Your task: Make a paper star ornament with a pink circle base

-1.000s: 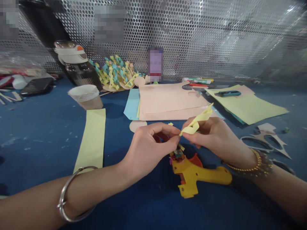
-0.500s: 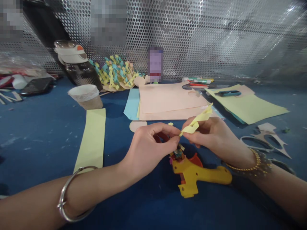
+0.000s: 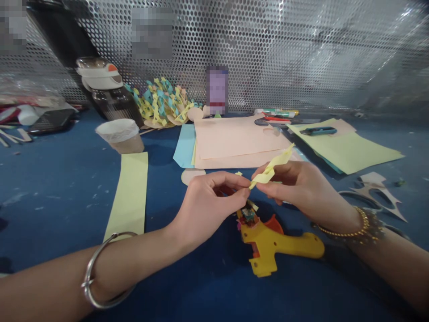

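A twisted strip of pale yellow paper (image 3: 268, 172) is held up between both hands. My left hand (image 3: 214, 197) pinches its lower tip between thumb and forefinger. My right hand (image 3: 298, 181) is closed around the strip just beside that, with the curled length rising above its fingers. Below them lies a yellow toy-like gun (image 3: 278, 243) with an orange part; its front end, with some small bits on it, is partly hidden by my left hand. A round paper piece (image 3: 192, 177) lies behind my left hand.
Scissors (image 3: 360, 200) and a cut paper scrap (image 3: 382, 190) lie near my right wrist. Peach paper sheets (image 3: 234, 138) and yellow sheets (image 3: 351, 147) with a utility knife (image 3: 318, 130) are behind. A yellow strip (image 3: 129, 192), paper cup (image 3: 122, 134), bottle (image 3: 110, 94) and curly paper pile (image 3: 164, 100) stand left.
My right hand has shifted slightly left and up, and the twisted paper strip leans a little further left with it. My left hand stays nearly in place, still pinching.
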The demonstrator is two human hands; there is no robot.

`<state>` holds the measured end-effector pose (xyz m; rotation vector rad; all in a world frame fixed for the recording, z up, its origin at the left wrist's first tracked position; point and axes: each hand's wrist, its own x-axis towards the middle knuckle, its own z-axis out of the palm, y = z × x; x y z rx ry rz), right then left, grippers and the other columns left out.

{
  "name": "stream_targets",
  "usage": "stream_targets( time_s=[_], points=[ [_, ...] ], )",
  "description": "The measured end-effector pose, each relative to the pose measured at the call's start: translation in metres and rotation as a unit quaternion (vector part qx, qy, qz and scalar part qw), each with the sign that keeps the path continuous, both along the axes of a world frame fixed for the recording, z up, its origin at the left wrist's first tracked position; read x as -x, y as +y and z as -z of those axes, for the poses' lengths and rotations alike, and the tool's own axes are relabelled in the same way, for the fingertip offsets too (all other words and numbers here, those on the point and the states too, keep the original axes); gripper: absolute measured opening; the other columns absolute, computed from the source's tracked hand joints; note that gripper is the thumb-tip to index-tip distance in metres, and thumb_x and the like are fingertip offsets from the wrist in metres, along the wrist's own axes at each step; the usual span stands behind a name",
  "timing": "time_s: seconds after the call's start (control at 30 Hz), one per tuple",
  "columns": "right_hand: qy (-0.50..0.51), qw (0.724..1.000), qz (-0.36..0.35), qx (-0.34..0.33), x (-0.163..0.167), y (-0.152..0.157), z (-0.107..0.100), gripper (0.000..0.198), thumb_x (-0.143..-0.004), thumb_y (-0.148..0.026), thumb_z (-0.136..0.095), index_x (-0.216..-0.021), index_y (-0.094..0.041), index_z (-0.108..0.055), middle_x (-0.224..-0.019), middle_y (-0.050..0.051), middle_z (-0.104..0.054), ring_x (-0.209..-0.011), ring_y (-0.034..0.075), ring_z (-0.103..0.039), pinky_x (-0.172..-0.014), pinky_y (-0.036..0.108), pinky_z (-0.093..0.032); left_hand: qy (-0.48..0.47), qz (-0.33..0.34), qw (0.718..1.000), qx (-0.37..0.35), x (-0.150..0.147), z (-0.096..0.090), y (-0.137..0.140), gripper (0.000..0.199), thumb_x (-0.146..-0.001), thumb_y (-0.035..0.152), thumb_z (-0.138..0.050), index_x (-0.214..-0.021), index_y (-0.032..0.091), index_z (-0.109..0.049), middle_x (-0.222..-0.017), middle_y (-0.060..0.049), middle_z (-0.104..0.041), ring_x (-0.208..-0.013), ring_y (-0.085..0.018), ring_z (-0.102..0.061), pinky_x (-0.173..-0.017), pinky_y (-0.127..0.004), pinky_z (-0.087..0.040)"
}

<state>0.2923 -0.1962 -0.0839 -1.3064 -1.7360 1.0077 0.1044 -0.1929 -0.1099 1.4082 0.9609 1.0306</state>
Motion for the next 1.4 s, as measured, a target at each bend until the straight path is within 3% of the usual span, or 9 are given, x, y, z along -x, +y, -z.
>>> stream_targets(
  time_s=[0.17,0.47,0.73,1.1,1.4],
  points=[
    [0.0,1.0,-0.011,0.002,-0.001,-0.001,-0.002,0.008,-0.076,-0.029,-0.07,-0.083,-0.024,-0.071,-0.068,-0.002,-0.065,-0.049,0.008,-0.048,-0.041,0.024,-0.037,-0.011,0.001,1.0,0.006,0.0,-0.001,-0.001,0.007,-0.074,0.021,-0.073,-0.08,0.024,-0.074,-0.074,0.006,-0.074,-0.067,-0.006,-0.065,-0.06,-0.011,-0.051],
    [-0.016,0.999,-0.03,0.01,-0.002,-0.002,-0.007,0.008,-0.077,-0.032,-0.069,-0.077,-0.023,-0.068,-0.05,-0.006,-0.049,-0.043,0.008,-0.042,-0.038,0.024,-0.028,0.009,0.001,1.0,0.009,0.0,-0.005,0.0,0.01,-0.075,0.02,-0.072,-0.085,0.022,-0.071,-0.072,0.005,-0.071,-0.065,-0.006,-0.064,-0.059,-0.011,-0.05],
    [0.011,0.996,-0.036,0.081,-0.005,0.002,0.002,0.016,-0.079,-0.036,-0.069,-0.08,-0.02,-0.067,-0.061,-0.003,-0.058,-0.048,0.008,-0.048,-0.042,0.022,-0.036,-0.011,0.034,0.998,0.049,0.001,-0.003,0.001,0.016,-0.076,0.023,-0.072,-0.092,0.022,-0.068,-0.075,0.004,-0.071,-0.072,-0.008,-0.065,-0.066,-0.014,-0.051],
    [0.042,0.994,-0.06,0.081,-0.006,0.003,0.005,0.015,-0.081,-0.034,-0.068,-0.082,-0.019,-0.067,-0.059,-0.003,-0.056,-0.046,0.008,-0.049,-0.042,0.021,-0.038,-0.023,0.044,0.998,0.049,0.001,-0.003,0.0,0.02,-0.077,0.026,-0.071,-0.096,0.02,-0.066,-0.076,0.0,-0.07,-0.072,-0.013,-0.065,-0.066,-0.022,-0.051],
    [0.04,0.995,-0.059,0.065,-0.006,0.003,0.003,0.015,-0.081,-0.034,-0.068,-0.078,-0.019,-0.066,-0.064,-0.004,-0.058,-0.049,0.006,-0.049,-0.043,0.019,-0.039,-0.068,0.037,0.994,0.076,0.0,-0.004,0.003,0.021,-0.076,0.025,-0.073,-0.094,0.019,-0.064,-0.075,0.002,-0.068,-0.069,-0.009,-0.061,-0.065,-0.019,-0.048]
  ],
)
